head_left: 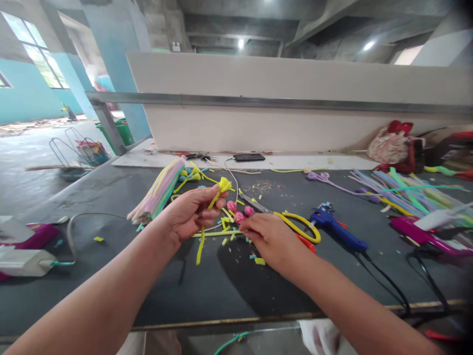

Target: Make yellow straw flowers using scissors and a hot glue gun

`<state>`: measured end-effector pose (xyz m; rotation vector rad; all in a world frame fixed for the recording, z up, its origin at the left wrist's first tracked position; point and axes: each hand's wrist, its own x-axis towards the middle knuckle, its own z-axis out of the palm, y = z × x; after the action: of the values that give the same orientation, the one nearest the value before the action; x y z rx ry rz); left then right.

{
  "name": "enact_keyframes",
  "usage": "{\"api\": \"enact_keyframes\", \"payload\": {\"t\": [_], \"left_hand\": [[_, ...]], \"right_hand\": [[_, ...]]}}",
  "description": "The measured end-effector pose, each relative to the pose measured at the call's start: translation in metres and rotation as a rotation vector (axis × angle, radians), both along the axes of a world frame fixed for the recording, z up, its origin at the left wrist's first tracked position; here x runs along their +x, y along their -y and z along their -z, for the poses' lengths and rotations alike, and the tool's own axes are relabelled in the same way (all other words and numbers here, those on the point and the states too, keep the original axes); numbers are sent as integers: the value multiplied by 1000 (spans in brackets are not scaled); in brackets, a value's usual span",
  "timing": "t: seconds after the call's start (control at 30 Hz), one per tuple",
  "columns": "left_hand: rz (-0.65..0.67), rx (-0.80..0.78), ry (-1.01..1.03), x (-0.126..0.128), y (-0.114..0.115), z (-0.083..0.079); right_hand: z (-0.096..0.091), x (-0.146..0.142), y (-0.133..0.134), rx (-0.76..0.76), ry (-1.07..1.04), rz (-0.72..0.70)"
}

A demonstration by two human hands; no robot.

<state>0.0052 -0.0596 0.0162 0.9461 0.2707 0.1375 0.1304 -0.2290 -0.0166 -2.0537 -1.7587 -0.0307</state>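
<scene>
"Where were the fingers when you checked?"

"My left hand (pixel 192 209) had its fingers (pixel 211 214) curled around a yellow flower (pixel 224 185) of fuzzy stem, held by its stalk. The bloom stood just above the fingertips, and a length of yellow stem (pixel 200 249) hung out below the hand, over the desk (pixel 177 305)."

"And the other one?"

"My right hand (pixel 269 239) was low at the desk, fingertips drawn close together. I couldn't make out whether they had hold of anything. Some pink balls (pixel 239 218) sat right by them."

"What lay around the hands?"

"A pale yellow strip (pixel 218 234) ran flat between them, with yellow scraps (pixel 259 261) nearby. Scissors (pixel 317 235) with yellow handles lay partly behind my right hand, and a blue glue gun (pixel 342 234) was to the right of those."

"Farther out?"

"On the left, past the forearm, I had a bundle of pastel stems (pixel 160 190), with more yellow flowers (pixel 194 175) next to it. Another loose bundle (pixel 410 190) was spread at the far right. Toward the back, a phone (pixel 249 157) lay in front of a white board (pixel 258 130)."
</scene>
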Motion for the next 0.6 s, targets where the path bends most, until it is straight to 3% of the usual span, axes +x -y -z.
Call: {"api": "enact_keyframes", "payload": {"t": [0.1, 0.27, 0.43, 0.6], "left_hand": [[5, -10, 14, 0, 0, 0], [42, -56, 14, -1, 4, -1], [85, -40, 48, -1, 8, 0], [168, 36, 86, -1, 9, 6]], "right_hand": [[-4, 0, -33, -47, 166, -8], [2, 0, -64, -105, 196, -94], [11, 1, -66, -62, 124, -115], [13, 0, -53, 69, -64, -33]]}}
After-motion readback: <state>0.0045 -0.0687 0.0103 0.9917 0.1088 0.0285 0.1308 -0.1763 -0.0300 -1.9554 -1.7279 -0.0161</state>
